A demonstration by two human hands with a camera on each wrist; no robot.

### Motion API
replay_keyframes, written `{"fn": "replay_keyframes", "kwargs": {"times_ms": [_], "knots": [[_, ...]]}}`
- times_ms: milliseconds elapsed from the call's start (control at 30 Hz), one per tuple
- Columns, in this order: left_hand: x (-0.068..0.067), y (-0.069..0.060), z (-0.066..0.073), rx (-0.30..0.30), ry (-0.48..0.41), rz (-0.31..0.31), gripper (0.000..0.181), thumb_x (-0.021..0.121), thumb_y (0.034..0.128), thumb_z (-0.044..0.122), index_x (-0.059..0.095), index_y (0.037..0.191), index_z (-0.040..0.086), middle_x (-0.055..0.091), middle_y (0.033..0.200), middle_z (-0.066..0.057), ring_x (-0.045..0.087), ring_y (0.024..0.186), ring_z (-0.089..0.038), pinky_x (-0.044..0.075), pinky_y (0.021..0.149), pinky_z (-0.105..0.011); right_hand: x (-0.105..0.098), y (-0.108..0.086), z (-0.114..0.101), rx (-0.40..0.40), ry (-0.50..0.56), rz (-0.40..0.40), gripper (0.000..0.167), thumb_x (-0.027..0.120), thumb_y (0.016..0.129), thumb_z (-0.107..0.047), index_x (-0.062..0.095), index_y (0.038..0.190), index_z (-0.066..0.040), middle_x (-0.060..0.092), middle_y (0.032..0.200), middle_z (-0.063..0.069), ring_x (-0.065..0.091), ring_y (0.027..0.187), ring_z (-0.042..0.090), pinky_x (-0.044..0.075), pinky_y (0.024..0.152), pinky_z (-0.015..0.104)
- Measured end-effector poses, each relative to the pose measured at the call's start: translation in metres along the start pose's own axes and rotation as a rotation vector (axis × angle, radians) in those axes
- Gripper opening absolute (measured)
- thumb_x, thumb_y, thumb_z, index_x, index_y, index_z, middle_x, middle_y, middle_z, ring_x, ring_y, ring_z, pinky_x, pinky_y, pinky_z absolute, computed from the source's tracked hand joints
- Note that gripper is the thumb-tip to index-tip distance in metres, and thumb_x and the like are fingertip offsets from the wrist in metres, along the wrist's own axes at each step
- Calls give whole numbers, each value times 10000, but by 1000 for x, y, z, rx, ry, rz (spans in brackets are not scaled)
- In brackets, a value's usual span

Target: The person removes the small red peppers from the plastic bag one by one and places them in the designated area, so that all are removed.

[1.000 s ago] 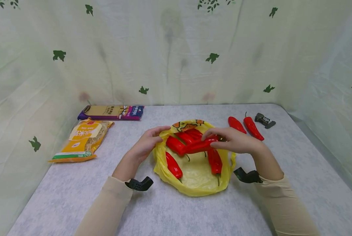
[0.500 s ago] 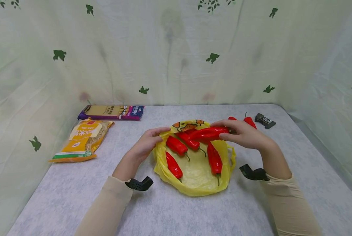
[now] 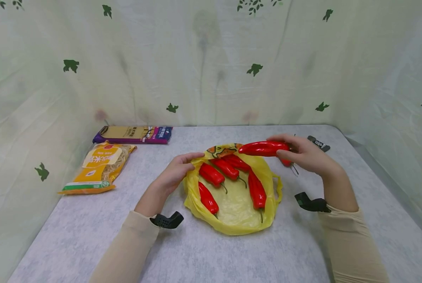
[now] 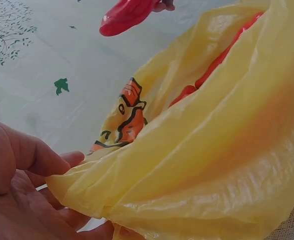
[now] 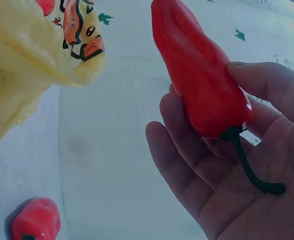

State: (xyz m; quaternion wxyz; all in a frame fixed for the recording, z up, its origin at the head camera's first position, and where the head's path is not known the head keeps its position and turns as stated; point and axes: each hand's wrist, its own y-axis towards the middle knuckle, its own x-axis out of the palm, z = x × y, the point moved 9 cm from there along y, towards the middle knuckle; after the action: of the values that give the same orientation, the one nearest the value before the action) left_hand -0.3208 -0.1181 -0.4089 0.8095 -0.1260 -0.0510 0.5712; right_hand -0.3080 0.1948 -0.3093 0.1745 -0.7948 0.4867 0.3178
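A yellow plastic bag stands with its mouth wide, several red peppers lying inside. My left hand pinches the bag's left rim between thumb and fingers; the left wrist view shows this grip on the yellow film. My right hand holds one red pepper by its stem end, above the bag's back right rim, its tip pointing left. In the right wrist view the thumb and fingers grip that pepper, its green stem over the palm. Another pepper is partly hidden beneath my right hand.
At the back left lie a purple and tan packet and an orange and yellow food bag. A small black packet lies at the back right, partly behind my right hand. Curtains with green leaf prints stand behind the table.
My right hand has lifted the pepper up and to the right, from inside the bag to above its back right rim. My left hand has stayed at the rim.
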Motion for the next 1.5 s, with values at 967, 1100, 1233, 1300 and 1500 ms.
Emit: {"fn": "replay_keyframes", "kwargs": {"times_ms": [967,1100,1233,1300,1500], "knots": [[2,0,0,8,2,-1,508,367,986,-7,519,1451,133,387,1598,-54,355,1483,-266,332,1213,-437,-43,-9,44,133,158,348,529,624,977,-312,457,1464,-188,565,1344,49,664,938,91,551,851,151],[2,0,0,5,1,-2,510,368,987,-7,517,1453,135,385,1600,-52,350,1486,-263,330,1214,-436,-46,-8,48,134,164,384,543,620,973,-360,460,1465,-194,571,1330,20,666,943,95,550,852,140],[1,0,-1,5,2,-2,509,368,988,-3,517,1453,139,382,1602,-49,349,1487,-261,332,1213,-435,-47,-9,52,149,182,399,554,614,971,-386,457,1472,-207,553,1365,13,641,1019,136,546,854,138],[2,0,-1,5,1,-3,507,368,990,-1,516,1454,139,380,1603,-49,349,1487,-262,332,1213,-436,-48,-10,53,155,195,409,560,609,973,-390,452,1477,-205,541,1389,15,625,1066,166,543,854,137],[2,1,-1,10,5,-3,506,370,992,3,516,1455,147,376,1605,-44,338,1492,-260,325,1217,-439,-53,-11,63,178,211,452,564,587,983,-401,437,1492,-208,517,1419,38,587,1101,125,548,830,137]]}}
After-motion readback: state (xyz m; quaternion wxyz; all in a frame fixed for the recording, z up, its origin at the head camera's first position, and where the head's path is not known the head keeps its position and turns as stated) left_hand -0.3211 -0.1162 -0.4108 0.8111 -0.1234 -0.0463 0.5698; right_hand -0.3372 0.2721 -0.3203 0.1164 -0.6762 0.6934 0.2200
